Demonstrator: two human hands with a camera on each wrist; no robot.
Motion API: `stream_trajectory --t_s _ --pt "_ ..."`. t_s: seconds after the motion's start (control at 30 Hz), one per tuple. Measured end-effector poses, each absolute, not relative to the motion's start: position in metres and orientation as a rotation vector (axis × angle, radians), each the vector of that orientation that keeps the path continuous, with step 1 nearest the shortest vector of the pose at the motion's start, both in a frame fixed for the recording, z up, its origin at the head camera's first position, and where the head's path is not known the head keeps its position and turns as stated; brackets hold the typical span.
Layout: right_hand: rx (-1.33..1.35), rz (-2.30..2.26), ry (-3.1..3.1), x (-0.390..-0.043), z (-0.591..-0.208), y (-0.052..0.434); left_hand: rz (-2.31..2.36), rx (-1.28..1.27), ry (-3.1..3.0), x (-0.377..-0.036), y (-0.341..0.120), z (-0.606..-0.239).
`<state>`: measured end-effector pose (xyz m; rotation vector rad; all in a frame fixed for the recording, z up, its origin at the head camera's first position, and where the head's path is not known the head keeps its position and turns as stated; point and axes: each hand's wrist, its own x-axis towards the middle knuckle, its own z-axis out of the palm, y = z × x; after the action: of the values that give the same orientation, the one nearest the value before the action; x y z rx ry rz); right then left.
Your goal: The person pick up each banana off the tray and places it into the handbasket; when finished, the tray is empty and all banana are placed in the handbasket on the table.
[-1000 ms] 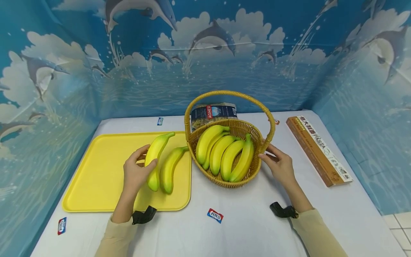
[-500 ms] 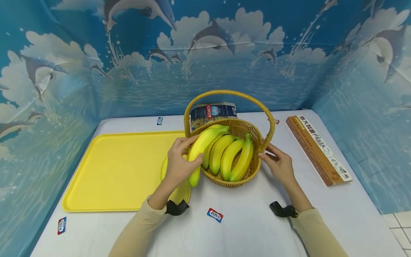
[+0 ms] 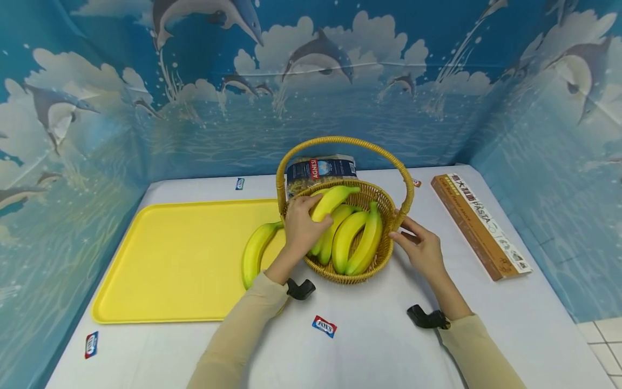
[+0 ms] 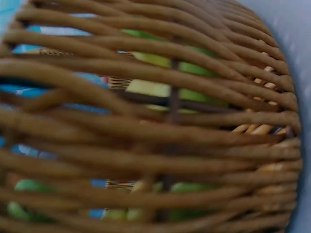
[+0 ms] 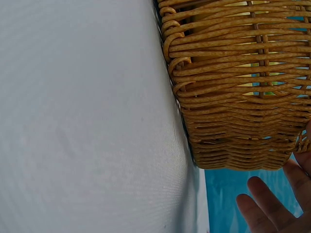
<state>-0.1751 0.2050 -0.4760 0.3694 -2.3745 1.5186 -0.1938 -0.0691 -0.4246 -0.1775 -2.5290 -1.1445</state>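
My left hand (image 3: 301,226) grips a yellow banana (image 3: 336,198) and holds it over the left side of a wicker basket (image 3: 340,274). Several more bananas (image 3: 360,240) lie in the basket. One banana (image 3: 255,251) lies on the right edge of a yellow tray (image 3: 180,259). My right hand (image 3: 417,244) rests with relaxed fingers against the basket's right wall, below the handle (image 3: 347,141). The left wrist view is filled with blurred basket weave (image 4: 155,121), and banana shows through the gaps. In the right wrist view the basket wall (image 5: 233,87) stands on the white table (image 5: 82,116), with my fingertips (image 5: 262,204) beside it.
A long brown pasta box (image 3: 478,224) lies at the right of the table. A bag of pasta (image 3: 320,170) stands behind the basket. Small stickers (image 3: 324,326) lie on the white cloth. Blue dolphin-print walls close in three sides.
My left hand lifted one banana off the tray and carried it right, over the basket. The second banana stayed on the tray. The right hand has not moved.
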Motion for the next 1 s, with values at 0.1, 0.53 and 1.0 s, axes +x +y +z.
stream_trajectory --t_s 0.1,0.53,1.0 --pt "0.373 1.509 -2.382 -0.174 -0.475 0.204 -1.101 -0.142 -2.573 -0.194 -0.066 -0.427" --pt "0.368 1.504 -2.374 -0.173 -0.471 0.203 -1.049 -0.117 -2.664 -0.193 -0.062 -0.428" --pt "0.396 1.478 -2.371 -0.158 -0.442 0.19 -0.82 -0.211 -2.7 -0.193 -0.061 -0.429"
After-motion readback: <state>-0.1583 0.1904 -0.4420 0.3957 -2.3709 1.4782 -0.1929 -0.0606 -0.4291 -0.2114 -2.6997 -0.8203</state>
